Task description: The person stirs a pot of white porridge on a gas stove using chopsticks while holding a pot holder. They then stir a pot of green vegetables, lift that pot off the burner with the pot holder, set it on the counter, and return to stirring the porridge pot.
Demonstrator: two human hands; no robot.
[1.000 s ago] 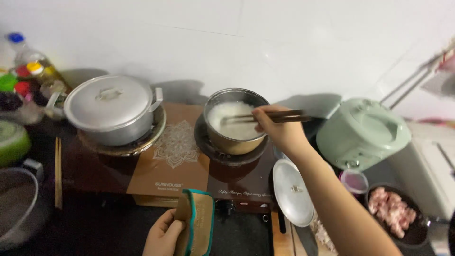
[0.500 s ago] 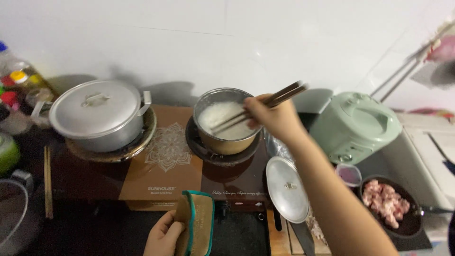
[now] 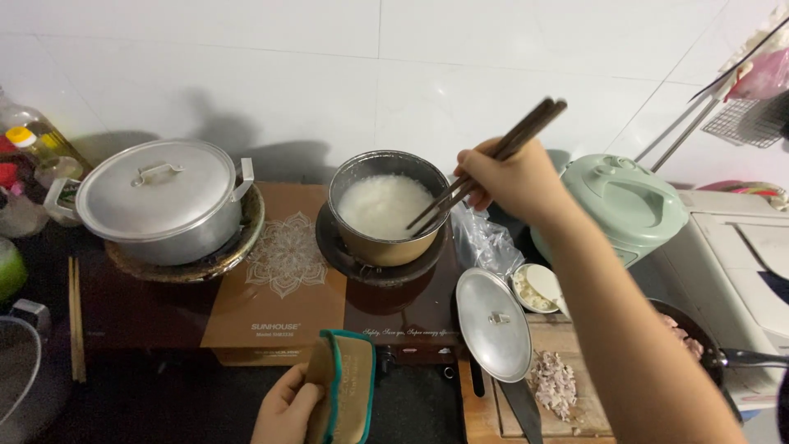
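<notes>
Stove (image 3: 279, 329): lidded pot (image 3: 160, 201) on left burner; small pot (image 3: 386, 210) (white rice) on right burner. Right hand (image 3: 514, 177) clamped on chopsticks (image 3: 485, 164), tips at its rim. Left hand (image 3: 288, 407) grips pot holder (image 3: 341, 395) at the front edge.

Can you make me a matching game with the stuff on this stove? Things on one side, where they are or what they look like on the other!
1. big silver pot
2. small pot
3. chopsticks
4. pot holder

A. in the left hand
B. lid on
C. full of white rice
D. in the right hand

Pairs: 1-B, 2-C, 3-D, 4-A
</notes>
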